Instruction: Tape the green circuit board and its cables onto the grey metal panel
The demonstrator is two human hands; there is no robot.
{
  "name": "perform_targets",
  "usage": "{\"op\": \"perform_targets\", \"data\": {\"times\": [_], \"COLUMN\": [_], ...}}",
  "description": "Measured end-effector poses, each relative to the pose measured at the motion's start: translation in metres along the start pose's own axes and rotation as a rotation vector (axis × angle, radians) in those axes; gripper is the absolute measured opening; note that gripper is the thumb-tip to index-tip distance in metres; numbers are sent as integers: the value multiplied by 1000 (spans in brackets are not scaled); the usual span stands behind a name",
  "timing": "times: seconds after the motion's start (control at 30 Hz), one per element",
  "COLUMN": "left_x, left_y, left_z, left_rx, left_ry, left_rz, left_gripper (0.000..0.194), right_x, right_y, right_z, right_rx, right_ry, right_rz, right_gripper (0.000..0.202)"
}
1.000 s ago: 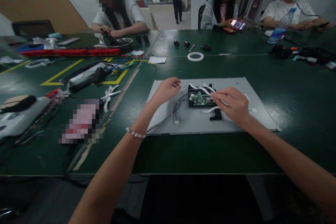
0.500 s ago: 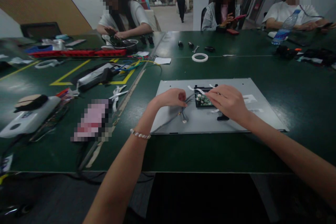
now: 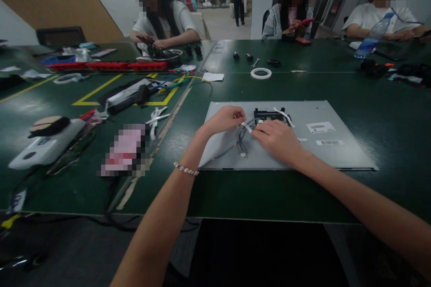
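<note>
I have the left hand (image 3: 226,119) over the left part of a flat, silver-grey metal panel (image 3: 340,154), its thumb and forefinger pinched together on one end of a short, narrow white tape strip (image 3: 247,127). My right hand (image 3: 278,139), fingers bunched, is closed on the strip's other end, so the piece spans the small gap between the two. Below the strip I can see a loose bundle of thin grey cables (image 3: 241,138) lying on the panel. Just beyond my right hand, a black plastic bracket (image 3: 264,114) sits on the panel, partly hidden by that hand, with a second white tape strip (image 3: 284,116) across its right end. The panel lies flat on a dark green bench (image 3: 303,195); well beyond it rests a white ring-shaped tape roll (image 3: 261,73).
</note>
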State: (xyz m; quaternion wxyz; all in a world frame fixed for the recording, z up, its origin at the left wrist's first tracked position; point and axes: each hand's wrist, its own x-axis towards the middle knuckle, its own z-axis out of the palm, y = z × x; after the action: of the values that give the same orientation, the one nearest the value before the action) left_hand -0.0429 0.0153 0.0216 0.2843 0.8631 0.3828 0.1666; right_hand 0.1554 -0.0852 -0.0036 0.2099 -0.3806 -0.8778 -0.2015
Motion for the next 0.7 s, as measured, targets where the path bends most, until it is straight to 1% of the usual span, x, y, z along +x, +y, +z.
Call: {"op": "perform_targets", "data": {"times": [0.13, 0.33, 0.5, 0.7], "left_x": [2, 4, 4, 5], "left_y": [-7, -14, -16, -21], "left_z": [7, 12, 13, 16], "left_rx": [140, 199, 290, 301], "left_ry": [0, -6, 38, 52], "left_rz": [50, 97, 59, 35], "left_gripper": [17, 13, 10, 12], "right_x": [2, 2, 1, -4], "right_y": [-4, -6, -8, -11], "right_z": [1, 7, 12, 4], "right_rx": [13, 47, 75, 154], "right_ry": [-59, -87, -103, -158], "right_rz": [-10, -55, -115, -103], "right_gripper": [20, 21, 29, 41]}}
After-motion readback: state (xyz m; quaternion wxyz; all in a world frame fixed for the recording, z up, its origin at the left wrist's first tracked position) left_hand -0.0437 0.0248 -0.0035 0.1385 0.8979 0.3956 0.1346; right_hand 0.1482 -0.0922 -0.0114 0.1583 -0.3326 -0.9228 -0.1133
